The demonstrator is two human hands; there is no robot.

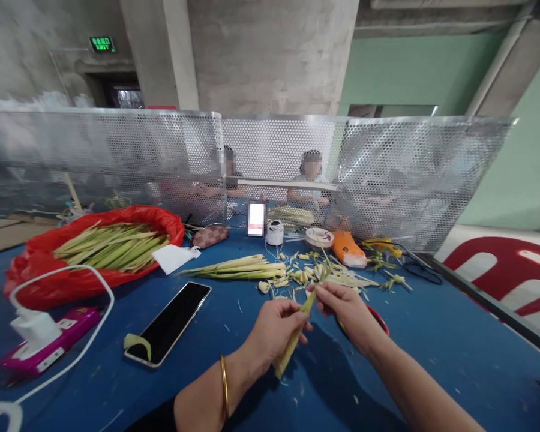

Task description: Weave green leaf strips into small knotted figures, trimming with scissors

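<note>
My left hand (272,327), with a gold bangle at the wrist, pinches a pale green folded leaf (288,353) between thumb and fingers. The leaf slants from low near the palm up to my right hand (342,303), whose thumb and fingertips are closed on its upper end. Just beyond the hands lie scattered leaf scraps (301,276) and loose white threads. A bundle of long green-yellow leaves (234,267) rests to their left. Partly hidden behind my right forearm is a red-rimmed item (378,321).
A red plastic bag (31,264) full of leaves stands left, near a phone (173,324) and a purple power strip (78,327) with a looping white cable. Further back are a thread spool (275,233), a tape roll (319,238) and an orange packet (348,249). A perforated metal screen (279,144) separates seated people.
</note>
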